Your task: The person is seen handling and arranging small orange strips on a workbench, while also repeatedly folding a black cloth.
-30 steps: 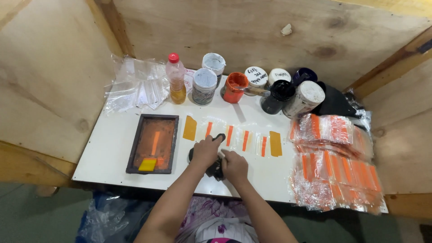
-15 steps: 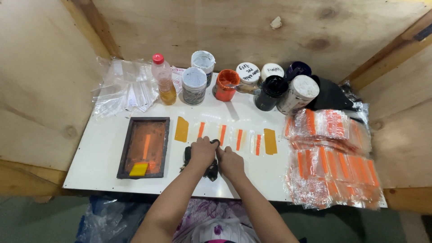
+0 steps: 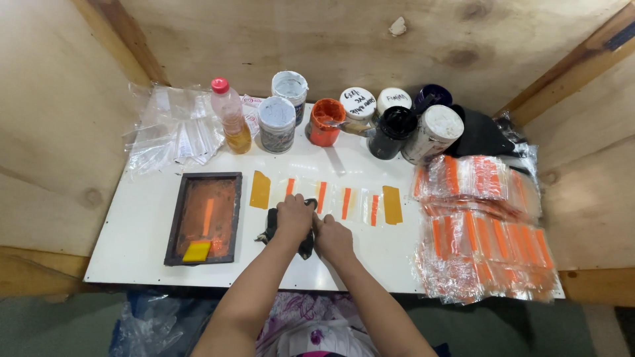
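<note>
- Your left hand (image 3: 293, 217) presses down on a black rag (image 3: 305, 246) at the near middle of the white table (image 3: 132, 251); its fingers curl closed over the cloth, so the rag lies under and partly inside that grip.
- Your right hand (image 3: 334, 239) sits just beside it, touching the rag's right edge; I cannot tell whether it pinches the cloth or only rests on it.
- Compared with a second ago, both hands are in the same spot on the rag; only the view has drifted, so the wiping or bunching is not finished.
- Just beyond your knuckles lies a row of clear strips with orange bars (image 3: 346, 203), taped down at both ends.
- Left of the hands: a dark framed screen (image 3: 205, 218) with a yellow squeegee (image 3: 197, 250).
- Right: stacked printed bags (image 3: 483, 231).
- Far edge: ink jars (image 3: 276, 124), one open orange pot (image 3: 325, 121), a bottle (image 3: 230, 116).
</note>
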